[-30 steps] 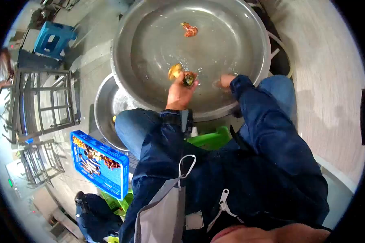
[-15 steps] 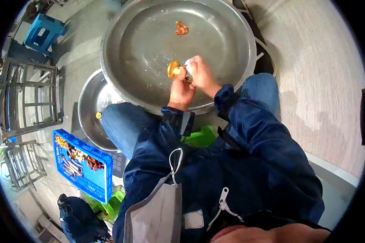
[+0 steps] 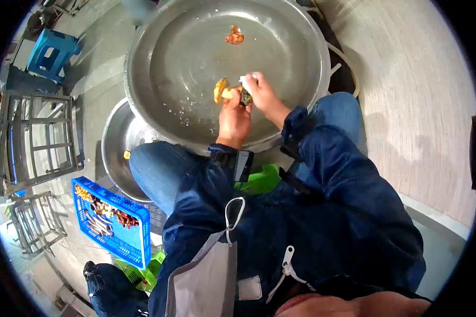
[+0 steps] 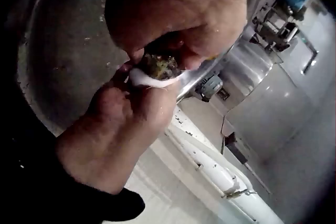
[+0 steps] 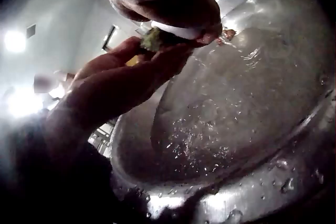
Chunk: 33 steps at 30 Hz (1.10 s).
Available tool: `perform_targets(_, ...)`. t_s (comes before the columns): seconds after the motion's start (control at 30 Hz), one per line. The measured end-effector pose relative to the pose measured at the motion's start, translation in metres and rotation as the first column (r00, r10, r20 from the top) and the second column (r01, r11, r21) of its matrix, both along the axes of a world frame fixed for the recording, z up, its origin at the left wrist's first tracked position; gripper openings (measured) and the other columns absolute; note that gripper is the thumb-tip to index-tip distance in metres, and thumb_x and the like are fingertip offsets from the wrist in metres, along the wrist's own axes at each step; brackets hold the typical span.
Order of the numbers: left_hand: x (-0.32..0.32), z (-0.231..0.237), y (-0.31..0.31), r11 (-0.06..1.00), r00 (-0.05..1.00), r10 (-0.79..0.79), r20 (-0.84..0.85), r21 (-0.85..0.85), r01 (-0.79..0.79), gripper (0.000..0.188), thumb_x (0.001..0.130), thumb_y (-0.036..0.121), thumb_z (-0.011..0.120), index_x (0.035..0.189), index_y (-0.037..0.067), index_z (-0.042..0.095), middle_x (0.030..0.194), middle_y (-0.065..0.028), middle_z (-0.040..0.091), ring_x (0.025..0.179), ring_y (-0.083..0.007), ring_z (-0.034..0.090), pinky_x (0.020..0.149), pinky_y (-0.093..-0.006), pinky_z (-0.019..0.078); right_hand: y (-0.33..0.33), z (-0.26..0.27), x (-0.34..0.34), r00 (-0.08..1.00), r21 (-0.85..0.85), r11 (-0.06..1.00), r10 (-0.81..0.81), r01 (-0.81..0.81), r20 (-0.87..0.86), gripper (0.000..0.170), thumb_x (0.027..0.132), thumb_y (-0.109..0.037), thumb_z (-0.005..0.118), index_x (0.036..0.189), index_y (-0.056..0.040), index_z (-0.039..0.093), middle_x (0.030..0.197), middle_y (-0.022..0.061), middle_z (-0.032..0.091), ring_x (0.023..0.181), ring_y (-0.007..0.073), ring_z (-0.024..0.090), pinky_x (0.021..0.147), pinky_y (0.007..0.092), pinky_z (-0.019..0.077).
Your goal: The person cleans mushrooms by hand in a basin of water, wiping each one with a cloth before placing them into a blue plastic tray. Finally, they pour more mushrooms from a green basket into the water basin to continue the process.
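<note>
A mushroom with a yellow cap (image 3: pixel 220 90) and a pale stem is held over the water by my left hand (image 3: pixel 234 124), fingers curled round its stem. Its dark, mottled base (image 4: pixel 160 65) points toward my right hand (image 3: pixel 267 101). That hand grips a smooth white tool (image 4: pixel 149 80), mostly hidden by the fingers, whose edge lies right against the base; I cannot tell its kind. Both hands meet above the near part of a large metal basin (image 3: pixel 138 87) of water. A reddish mushroom (image 3: pixel 235 37) floats toward the basin's far side.
Left of the basin stands a smaller metal bowl (image 3: pixel 116 129) with a yellow piece (image 3: pixel 127 154) in it. A blue basket (image 3: pixel 143 232) of sorted mushrooms sits nearer, above a green basket (image 3: pixel 153 270). Farther off are a blue stool (image 3: pixel 50 55) and metal racks (image 3: pixel 37 137).
My right hand has come up out of the water on the right to the mushroom's base, with the white tool in it. My left hand keeps hold of the mushroom.
</note>
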<state>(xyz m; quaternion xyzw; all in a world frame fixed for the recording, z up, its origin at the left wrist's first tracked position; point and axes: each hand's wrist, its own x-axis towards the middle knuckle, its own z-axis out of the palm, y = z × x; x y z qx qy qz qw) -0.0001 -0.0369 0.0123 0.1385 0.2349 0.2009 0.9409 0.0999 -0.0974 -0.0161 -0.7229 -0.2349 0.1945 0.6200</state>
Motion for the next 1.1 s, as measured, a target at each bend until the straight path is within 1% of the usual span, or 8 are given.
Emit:
perform_targets(0.5,-0.009,0.003,0.024,0.998,1.000,-0.024,0.009,-0.055,0.024,0.023,0.092,0.021,0.062,0.110,0.009,0.055,0.102,-0.0028,0.059,0.099,-0.0185,0.056,0.090,-0.0409,0.0471,-0.010,-0.045,0.059,0.997,-0.492,0.870,0.032,0.004,0.064,0.040,0.089,-0.026,0.057,0.118,-0.0007,0.048,0.098,0.0242,0.063,0.091,0.0359,0.062,0.082,0.0427,0.0481)
perform_targets(0.6,-0.007,-0.036,0.033,0.992,0.993,0.078,-0.089,-0.090,-0.086,0.030,0.088,0.025,0.067,0.110,0.009,0.055,0.102,-0.0033,0.057,0.095,-0.0202,0.055,0.087,-0.0426,0.0469,-0.034,-0.084,0.071,0.778,-0.706,0.590,0.197,0.392,0.597,0.040,0.086,-0.019,0.059,0.121,-0.0021,0.050,0.109,0.0215,0.061,0.097,0.0352,0.060,0.088,0.0402,0.0454)
perform_targets(0.77,-0.006,-0.083,0.036,0.966,0.935,0.183,-0.302,-0.120,-0.228,0.037,0.088,0.023,0.069,0.117,0.008,0.052,0.109,-0.0062,0.057,0.098,-0.0254,0.056,0.087,-0.0421,0.0475,-0.048,-0.058,0.060,0.479,-0.341,0.620,0.773,-0.706,0.416,0.036,0.081,-0.012,0.056,0.117,-0.0073,0.055,0.092,0.0175,0.062,0.084,0.0324,0.062,0.078,0.0359,0.0490)
perform_targets(0.8,-0.005,-0.082,0.038,0.970,0.887,0.149,-0.437,-0.111,-0.218,0.029,0.090,0.018,0.064,0.115,0.007,0.054,0.107,-0.0082,0.059,0.099,-0.0256,0.057,0.086,-0.0405,0.0485,-0.028,-0.045,0.044,0.765,-0.111,0.762,0.609,-0.638,-0.210,0.033,0.082,-0.013,0.054,0.114,-0.0062,0.055,0.096,0.0181,0.062,0.087,0.0342,0.061,0.081,0.0362,0.0484)
perform_targets(0.83,-0.009,-0.103,0.043,0.990,0.921,0.112,-0.372,-0.038,-0.135,0.023,0.088,0.007,0.060,0.109,0.002,0.054,0.094,-0.0077,0.060,0.090,-0.0220,0.059,0.082,-0.0393,0.0491,0.001,-0.030,0.024,0.575,-0.025,0.910,0.240,-0.413,-0.782,0.030,0.084,-0.013,0.052,0.112,-0.0050,0.055,0.101,0.0186,0.062,0.090,0.0360,0.060,0.083,0.0366,0.0479)
perform_targets(0.87,-0.007,-0.111,0.045,0.979,0.949,0.134,-0.286,-0.112,-0.172,0.021,0.088,0.007,0.057,0.109,0.002,0.054,0.095,-0.0079,0.060,0.092,-0.0222,0.059,0.083,-0.0389,0.0491,0.006,-0.020,0.017,0.807,-0.175,0.792,0.544,-0.584,-0.232,0.031,0.088,-0.017,0.047,0.116,-0.0027,0.051,0.110,0.0191,0.059,0.105,0.0350,0.054,0.092,0.0393,0.0427)
perform_targets(0.9,-0.003,-0.116,0.045,0.962,0.967,0.163,-0.197,-0.185,-0.200,0.020,0.088,0.007,0.055,0.108,0.002,0.054,0.097,-0.0080,0.060,0.093,-0.0224,0.059,0.083,-0.0385,0.0491,0.010,-0.011,0.010,0.579,-0.410,0.689,0.725,-0.598,0.374,0.034,0.093,-0.021,0.043,0.120,-0.0005,0.048,0.119,0.0197,0.057,0.119,0.0340,0.048,0.101,0.0420,0.0374)
perform_targets(1.1,0.009,-0.045,0.027,0.984,0.985,0.171,-0.013,-0.050,-0.171,0.027,0.089,0.017,0.057,0.112,0.003,0.057,0.108,-0.0077,0.061,0.099,-0.0220,0.059,0.090,-0.0357,0.0496,0.017,0.024,-0.045,0.977,0.037,0.996,0.070,-0.079,0.204,0.023,0.093,-0.015,0.044,0.109,-0.0013,0.054,0.110,0.0222,0.058,0.098,0.0386,0.059,0.084,0.0428,0.0485)
